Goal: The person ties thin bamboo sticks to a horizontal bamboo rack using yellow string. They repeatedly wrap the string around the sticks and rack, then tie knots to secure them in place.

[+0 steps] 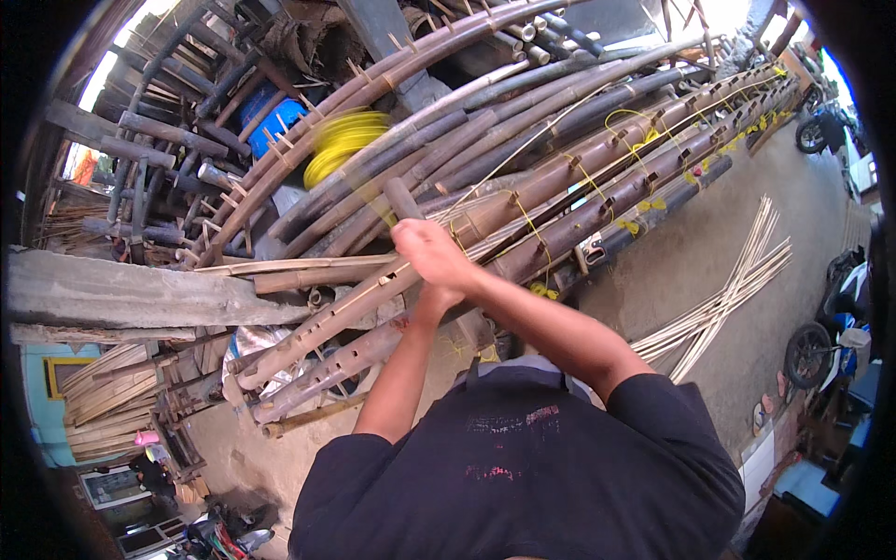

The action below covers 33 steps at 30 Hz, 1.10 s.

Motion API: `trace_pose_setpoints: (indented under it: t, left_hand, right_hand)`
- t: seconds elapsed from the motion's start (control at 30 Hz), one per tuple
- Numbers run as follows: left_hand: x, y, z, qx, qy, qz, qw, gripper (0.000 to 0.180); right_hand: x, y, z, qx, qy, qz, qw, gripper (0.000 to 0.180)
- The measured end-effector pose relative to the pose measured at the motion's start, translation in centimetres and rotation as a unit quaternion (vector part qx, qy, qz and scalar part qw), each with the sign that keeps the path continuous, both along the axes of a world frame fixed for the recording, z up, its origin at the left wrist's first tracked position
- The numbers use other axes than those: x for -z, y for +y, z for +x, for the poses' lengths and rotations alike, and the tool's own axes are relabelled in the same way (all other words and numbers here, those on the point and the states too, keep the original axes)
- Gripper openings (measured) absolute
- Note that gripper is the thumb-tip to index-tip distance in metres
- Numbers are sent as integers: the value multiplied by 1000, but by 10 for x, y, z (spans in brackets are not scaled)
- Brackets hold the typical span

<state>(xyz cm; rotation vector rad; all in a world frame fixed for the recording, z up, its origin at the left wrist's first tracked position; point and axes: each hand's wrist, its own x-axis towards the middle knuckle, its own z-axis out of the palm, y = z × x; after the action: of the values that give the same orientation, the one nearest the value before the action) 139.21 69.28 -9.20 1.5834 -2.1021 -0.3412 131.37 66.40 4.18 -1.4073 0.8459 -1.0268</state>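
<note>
Just beyond the person's right hand (431,252), a short, thick brown cylinder (401,198) of wood or bamboo juts up and slightly left out of the fist, whose fingers are curled around its near end. Its visible part looks straight and plain, with a blunt far end and a blurred yellowish streak (376,205) just to its left. Mostly hidden by the right wrist, the left hand (444,297) gives no clear sign of its grip, above long brown bamboo poles (322,324) pierced with holes.
</note>
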Motion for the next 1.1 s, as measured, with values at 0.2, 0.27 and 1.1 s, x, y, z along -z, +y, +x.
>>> trace_pose_setpoints:
  t: [0.2, 0.27, 1.1]
  left_hand:
    - [-40, 0, -10, -46, 129, 280, 950, 25]
    - [-49, 6, -9, -27, 138, 273, 952, 25]
    - [38, -175, 45, 6, 38, 312, 949, 23]
  right_hand:
    - [104, -60, -43, 190, 445, -226, 846, 62]
    - [64, -67, -50, -71, 104, 128, 984, 58]
    - [42, 81, -168, -27, -72, 191, 979, 27]
